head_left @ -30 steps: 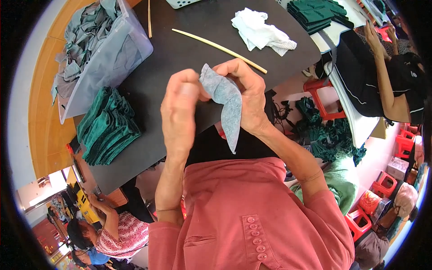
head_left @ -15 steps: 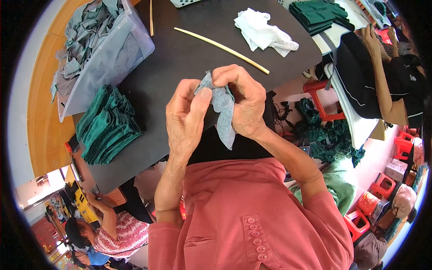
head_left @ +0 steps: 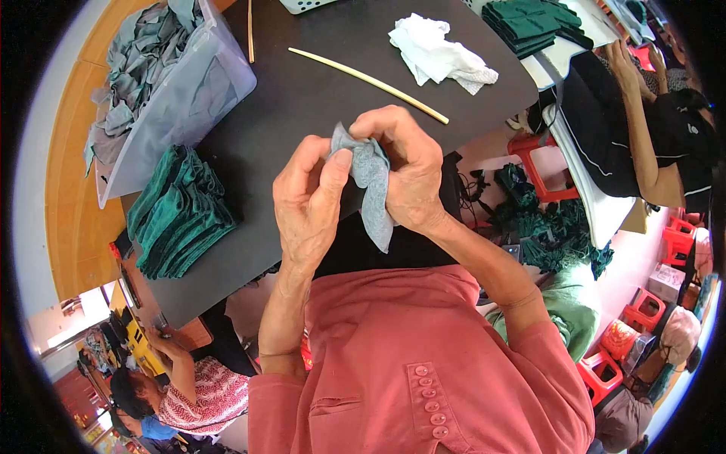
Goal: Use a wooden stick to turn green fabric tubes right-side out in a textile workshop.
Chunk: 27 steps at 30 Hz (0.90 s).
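Observation:
A small strip of grey-blue fabric point(head_left: 373, 193) is held up between my two hands, over the near edge of the dark table. My left hand point(head_left: 308, 193) pinches its upper left part, thumb on top. Curled over the fabric's upper right side are the fingers of my right hand point(head_left: 412, 170). Its loose end hangs down between my wrists. A bit of darker green shows at the fold by my right fingers; what lies inside the folds is hidden.
A stack of dark green velvet pieces point(head_left: 181, 216) lies left, beside a clear plastic bin point(head_left: 204, 91) of grey-green cloth. Ahead are a pale wooden stick point(head_left: 370, 80) and a crumpled white cloth point(head_left: 439, 54). Co-workers sit at the right and lower left, near red stools point(head_left: 541, 166).
Both hands have shifted very slightly left with the fabric. Its top corner stands a little further out from between the fingers, and the fold has turned slightly.

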Motion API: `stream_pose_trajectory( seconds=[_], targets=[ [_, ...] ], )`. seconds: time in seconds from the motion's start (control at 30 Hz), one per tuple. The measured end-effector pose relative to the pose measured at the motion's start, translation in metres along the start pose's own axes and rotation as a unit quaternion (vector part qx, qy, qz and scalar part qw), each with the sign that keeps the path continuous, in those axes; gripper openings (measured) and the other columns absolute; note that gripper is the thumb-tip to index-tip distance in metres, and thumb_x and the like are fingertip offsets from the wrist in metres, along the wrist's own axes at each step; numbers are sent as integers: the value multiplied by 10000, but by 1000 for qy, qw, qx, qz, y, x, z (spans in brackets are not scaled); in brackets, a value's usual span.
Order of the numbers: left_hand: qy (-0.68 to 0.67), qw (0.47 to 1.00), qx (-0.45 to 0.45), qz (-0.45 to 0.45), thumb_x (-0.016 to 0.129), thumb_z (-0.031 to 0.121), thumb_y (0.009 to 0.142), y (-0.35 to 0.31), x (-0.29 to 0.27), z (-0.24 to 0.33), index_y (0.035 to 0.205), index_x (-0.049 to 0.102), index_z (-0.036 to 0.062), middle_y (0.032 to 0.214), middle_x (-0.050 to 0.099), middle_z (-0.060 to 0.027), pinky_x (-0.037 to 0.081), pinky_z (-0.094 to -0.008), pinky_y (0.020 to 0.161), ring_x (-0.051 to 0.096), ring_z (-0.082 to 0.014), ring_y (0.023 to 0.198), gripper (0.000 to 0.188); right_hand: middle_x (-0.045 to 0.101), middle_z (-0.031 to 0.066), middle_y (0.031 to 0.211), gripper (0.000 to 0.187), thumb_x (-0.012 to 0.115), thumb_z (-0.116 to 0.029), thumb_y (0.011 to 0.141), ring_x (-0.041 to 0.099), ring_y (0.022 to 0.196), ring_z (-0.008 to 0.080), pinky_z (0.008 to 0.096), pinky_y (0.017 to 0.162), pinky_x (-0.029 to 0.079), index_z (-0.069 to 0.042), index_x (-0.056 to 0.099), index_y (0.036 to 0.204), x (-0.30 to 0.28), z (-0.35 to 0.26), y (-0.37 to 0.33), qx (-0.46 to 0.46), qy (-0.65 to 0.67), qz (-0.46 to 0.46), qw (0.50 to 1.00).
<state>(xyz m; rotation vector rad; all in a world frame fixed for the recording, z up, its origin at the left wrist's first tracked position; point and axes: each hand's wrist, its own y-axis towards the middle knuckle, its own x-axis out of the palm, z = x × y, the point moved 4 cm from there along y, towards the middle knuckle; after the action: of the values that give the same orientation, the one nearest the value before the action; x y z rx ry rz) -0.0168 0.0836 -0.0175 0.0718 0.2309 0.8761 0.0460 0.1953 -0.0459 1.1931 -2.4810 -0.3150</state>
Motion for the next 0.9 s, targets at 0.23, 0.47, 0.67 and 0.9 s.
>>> stream_pose_trajectory(
  seconds=[0.23,0.47,0.67,0.9],
  targets=[
    [-285,949,-120,52,548,163,922,-7,6,-22,924,614,18,775,540,24,359,-197,634,440,-40,701,160,568,13,860,199,719,-21,742,529,755,67,223,678,445,-15,561,864,1,1,3,30,108,-27,993],
    [-258,956,-115,79,563,180,917,-5,4,-24,924,614,16,778,529,61,310,-152,605,406,-3,679,172,585,24,877,172,712,-28,753,555,784,70,232,682,465,5,580,858,1,-3,5,-4,-6,-63,998],
    [-124,988,-58,67,566,168,918,-5,2,-29,901,607,10,759,506,65,312,-167,623,386,-16,695,164,570,34,796,165,712,-19,737,543,675,79,228,596,452,6,587,842,-2,3,5,44,11,-34,998],
    [-91,992,-41,79,571,168,915,-7,-1,-27,871,584,16,737,519,52,323,-185,591,398,-33,671,158,546,26,835,180,682,34,761,514,713,56,202,602,438,-4,524,838,0,6,3,14,-53,-63,997]
  ],
)
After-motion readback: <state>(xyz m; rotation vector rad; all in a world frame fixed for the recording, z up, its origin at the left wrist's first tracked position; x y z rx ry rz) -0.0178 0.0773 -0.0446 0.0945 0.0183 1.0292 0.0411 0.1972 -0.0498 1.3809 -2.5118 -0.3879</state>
